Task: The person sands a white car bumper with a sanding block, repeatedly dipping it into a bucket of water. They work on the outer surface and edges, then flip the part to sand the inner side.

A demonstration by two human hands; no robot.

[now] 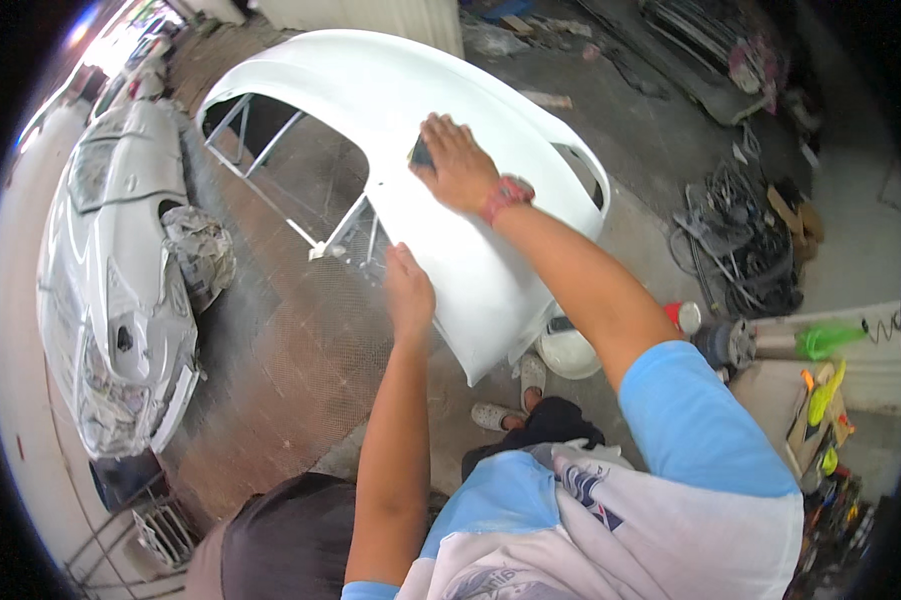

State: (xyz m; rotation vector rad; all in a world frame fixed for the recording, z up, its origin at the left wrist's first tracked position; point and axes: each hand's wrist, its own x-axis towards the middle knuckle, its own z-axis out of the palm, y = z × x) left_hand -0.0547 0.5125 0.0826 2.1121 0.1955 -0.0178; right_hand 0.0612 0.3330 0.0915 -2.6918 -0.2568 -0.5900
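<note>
A large white curved car body panel (490, 230), which looks like a bumper cover, is propped up on a thin pale metal frame (342, 222). My right hand (458, 165) lies over its upper face, fingers stretched forward around a small dark block (421, 154). That block, likely a sanding block, is pressed flat on the white surface; most of it is hidden under my palm. Lower down, my left hand (410, 290) grips the panel's near left edge. Part of its fingers is hidden.
A white car (130, 230) with paper-covered openings stands along the left wall. Tangled black hoses (735, 240) lie on the right. A white round object (568, 352) sits beneath the panel, close to my grey clogs (495, 415). Near it are a red-and-white can (683, 318) and a green bottle (828, 340).
</note>
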